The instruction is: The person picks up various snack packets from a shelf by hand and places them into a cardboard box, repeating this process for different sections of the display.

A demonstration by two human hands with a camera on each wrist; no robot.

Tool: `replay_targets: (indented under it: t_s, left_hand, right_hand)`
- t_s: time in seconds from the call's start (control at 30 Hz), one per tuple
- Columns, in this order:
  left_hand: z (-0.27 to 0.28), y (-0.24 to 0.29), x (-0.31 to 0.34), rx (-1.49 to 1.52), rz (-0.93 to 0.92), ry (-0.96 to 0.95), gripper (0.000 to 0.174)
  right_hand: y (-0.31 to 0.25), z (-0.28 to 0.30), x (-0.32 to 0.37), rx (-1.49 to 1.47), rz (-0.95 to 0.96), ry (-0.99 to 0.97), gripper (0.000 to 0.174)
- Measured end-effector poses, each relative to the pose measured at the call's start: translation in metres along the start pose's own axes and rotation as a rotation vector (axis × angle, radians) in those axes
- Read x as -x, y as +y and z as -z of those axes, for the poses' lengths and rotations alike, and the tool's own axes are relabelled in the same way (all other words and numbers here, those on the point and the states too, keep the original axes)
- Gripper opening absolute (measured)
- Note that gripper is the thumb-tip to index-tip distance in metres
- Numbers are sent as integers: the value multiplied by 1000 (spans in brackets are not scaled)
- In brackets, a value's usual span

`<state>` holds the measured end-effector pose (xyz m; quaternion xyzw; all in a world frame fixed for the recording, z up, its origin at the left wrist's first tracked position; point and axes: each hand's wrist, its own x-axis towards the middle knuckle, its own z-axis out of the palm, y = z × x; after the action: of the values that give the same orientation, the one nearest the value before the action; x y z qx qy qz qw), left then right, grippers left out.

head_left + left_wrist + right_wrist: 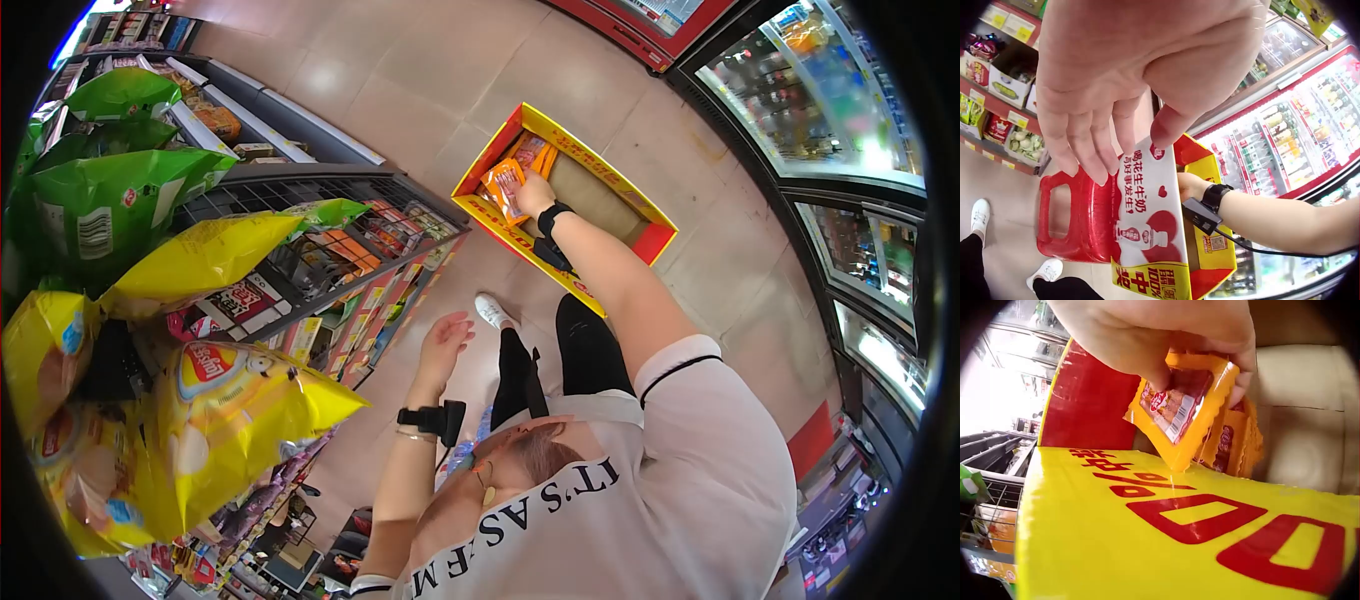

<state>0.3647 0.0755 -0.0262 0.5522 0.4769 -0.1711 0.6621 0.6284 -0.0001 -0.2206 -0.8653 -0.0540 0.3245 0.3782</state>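
A yellow-and-red cardboard box [655, 238] with an open top is in front of the person. The right hand [537, 193] reaches inside at its left end and pinches an orange snack packet [1179, 409] between thumb and fingers. Right behind it, another orange packet [1227, 447] shows past the fingers, close to the box's yellow wall. The left hand [445, 345] hangs beside the body, holding nothing. Its fingers are relaxed and overlap the box's printed white side in the left wrist view.
A red plastic piece with a handle-like opening [1079, 219] is under the box. Green snack bags [125, 200] and yellow chip bags [230, 400] fill the near left, by a wire rack [300, 190]. Glass-door drink coolers [810, 100] line the right. Tiled floor [400, 90] lies between.
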Motion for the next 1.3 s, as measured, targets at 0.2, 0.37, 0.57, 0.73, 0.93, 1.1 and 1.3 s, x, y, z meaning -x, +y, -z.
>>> replay_targets:
  t_s: [0.2, 0.37, 0.57, 0.73, 0.93, 1.1, 1.3]
  left_hand:
    - [15, -31, 12, 34, 54, 43, 31]
    - [15, -38, 12, 34, 4, 23, 31]
    - [25, -17, 27, 32, -212, 15, 29]
    - [38, 38, 58, 40, -450, 24, 25]
    - [52, 102, 132, 152, -742, -33, 24]
    - [84, 121, 186, 33, -1019, 1, 22]
    - [116, 121, 238, 150, -1132, 65, 25]
  right_hand:
    - [-4, -10, -13, 169, 8, -8, 33]
    - [-11, -14, -4, 448, 77, -108, 36]
    - [8, -10, 16, 309, 82, -180, 43]
    - [-22, 61, 94, 230, 224, -239, 31]
    - [-64, 126, 185, 22, 449, -305, 16]
    - [-196, 164, 301, 21, 633, -659, 23]
    - [-351, 193, 429, 342, 1088, -893, 33]
